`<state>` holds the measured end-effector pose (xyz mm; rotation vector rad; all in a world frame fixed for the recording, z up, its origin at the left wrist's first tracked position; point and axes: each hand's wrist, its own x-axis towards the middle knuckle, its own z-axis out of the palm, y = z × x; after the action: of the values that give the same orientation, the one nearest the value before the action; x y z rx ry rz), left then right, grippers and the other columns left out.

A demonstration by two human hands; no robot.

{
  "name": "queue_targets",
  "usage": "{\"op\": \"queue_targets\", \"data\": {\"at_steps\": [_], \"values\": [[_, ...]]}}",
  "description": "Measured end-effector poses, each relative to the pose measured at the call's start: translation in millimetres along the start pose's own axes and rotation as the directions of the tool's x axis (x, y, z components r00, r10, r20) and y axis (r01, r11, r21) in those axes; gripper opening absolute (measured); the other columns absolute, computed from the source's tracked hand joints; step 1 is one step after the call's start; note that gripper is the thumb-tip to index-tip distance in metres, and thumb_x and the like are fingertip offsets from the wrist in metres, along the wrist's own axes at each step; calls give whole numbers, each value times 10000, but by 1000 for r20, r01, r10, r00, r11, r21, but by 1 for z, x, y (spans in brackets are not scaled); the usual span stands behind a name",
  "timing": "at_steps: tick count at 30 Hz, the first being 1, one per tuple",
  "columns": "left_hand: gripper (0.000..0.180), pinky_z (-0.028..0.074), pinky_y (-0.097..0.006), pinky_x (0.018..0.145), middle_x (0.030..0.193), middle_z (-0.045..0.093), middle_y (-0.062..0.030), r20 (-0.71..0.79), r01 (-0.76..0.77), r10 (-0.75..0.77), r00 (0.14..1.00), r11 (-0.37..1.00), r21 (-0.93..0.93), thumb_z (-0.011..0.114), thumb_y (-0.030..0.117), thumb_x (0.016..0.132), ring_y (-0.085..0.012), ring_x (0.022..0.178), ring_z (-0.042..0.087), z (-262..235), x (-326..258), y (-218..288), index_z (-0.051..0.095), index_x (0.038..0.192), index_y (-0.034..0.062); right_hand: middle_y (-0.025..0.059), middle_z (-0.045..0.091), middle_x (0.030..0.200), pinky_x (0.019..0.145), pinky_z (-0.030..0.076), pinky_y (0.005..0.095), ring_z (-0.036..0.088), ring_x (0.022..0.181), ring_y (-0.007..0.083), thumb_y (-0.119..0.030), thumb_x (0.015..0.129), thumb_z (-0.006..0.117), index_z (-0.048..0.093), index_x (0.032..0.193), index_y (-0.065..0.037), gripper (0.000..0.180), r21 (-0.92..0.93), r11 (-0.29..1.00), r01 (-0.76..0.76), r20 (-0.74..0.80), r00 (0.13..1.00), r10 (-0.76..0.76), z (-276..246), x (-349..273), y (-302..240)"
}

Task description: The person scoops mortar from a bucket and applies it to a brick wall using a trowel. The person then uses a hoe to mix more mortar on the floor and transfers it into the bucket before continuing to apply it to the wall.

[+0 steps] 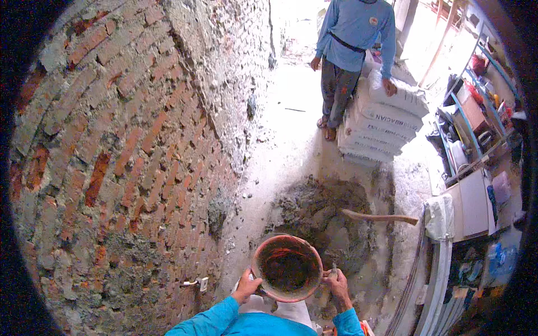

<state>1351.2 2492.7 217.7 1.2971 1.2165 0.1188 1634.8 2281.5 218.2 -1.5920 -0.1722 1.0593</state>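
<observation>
- Above the grey mortar heap (pixel 328 215), I grip the round orange plastic bucket (pixel 287 267): left hand (pixel 246 285) and right hand (pixel 338 281) each curled on its rim.
- Wet rim could slip; mortar might spill beside the heap.

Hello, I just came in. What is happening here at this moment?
A person in a blue shirt holds a round orange bucket by its rim, left hand on one side and right hand on the other. The bucket looks smeared dark inside. Below it a grey mortar pile lies on the floor, with a wooden handle resting across it. A partly plastered brick wall stands to the left. Another person stands beside stacked sacks, one hand on them.
</observation>
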Motion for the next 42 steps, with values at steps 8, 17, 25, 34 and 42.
{"op": "queue_targets", "data": {"at_steps": [8, 17, 25, 34, 42], "values": [[677, 607, -481, 681, 1170, 622, -112, 301, 279, -127, 945, 791, -545, 653, 136, 879, -285, 918, 686, -55, 50, 80, 295, 1453, 145, 64, 660, 938, 754, 541, 319, 644, 840, 170, -133, 779, 737, 562, 1035, -26, 328, -357, 895, 266, 166, 961, -219, 73, 53, -162], [484, 538, -489, 889, 1182, 652, -128, 779, 672, -117, 617, 593, -444, 637, 194, 888, -291, 947, 674, -119, 151, 143, 510, 1323, 25, 75, 657, 922, 742, 519, 311, 629, 804, 180, -121, 771, 727, 590, 1067, -21, 341, -333, 871, 362, 135, 932, -336, 156, 118, -290], [61, 483, -331, 704, 851, 659, -31, 442, 248, -31, 896, 862, -442, 624, 125, 844, -182, 783, 601, -134, 222, 286, 664, 844, 78, 138, 646, 867, 670, 511, 363, 652, 768, 227, -166, 808, 687, 585, 1076, -21, 322, -718, 554, 421, 100, 851, -516, 159, 171, -375], [547, 491, -355, 945, 1198, 638, -72, 17, -452, 505, 863, 786, -422, 548, -20, 763, -225, 1045, 613, -100, 420, 438, 514, 1308, 16, 277, 648, 929, 670, 526, 541, 649, 825, 478, -246, 828, 660, 526, 1068, -8, 363, -761, 254, 597, 535, 799, -273, 206, 445, -428], [805, 371, -328, 1089, 1362, 521, -134, -154, -518, 495, 855, 827, -218, 481, -96, 708, -249, 1231, 524, -84, 590, 588, 297, 1481, 29, 219, 644, 828, 585, 562, 477, 684, 698, 360, -146, 906, 474, 567, 1034, 62, 262, -714, -169, 680, 692, 649, -314, 282, 634, -516]]}}
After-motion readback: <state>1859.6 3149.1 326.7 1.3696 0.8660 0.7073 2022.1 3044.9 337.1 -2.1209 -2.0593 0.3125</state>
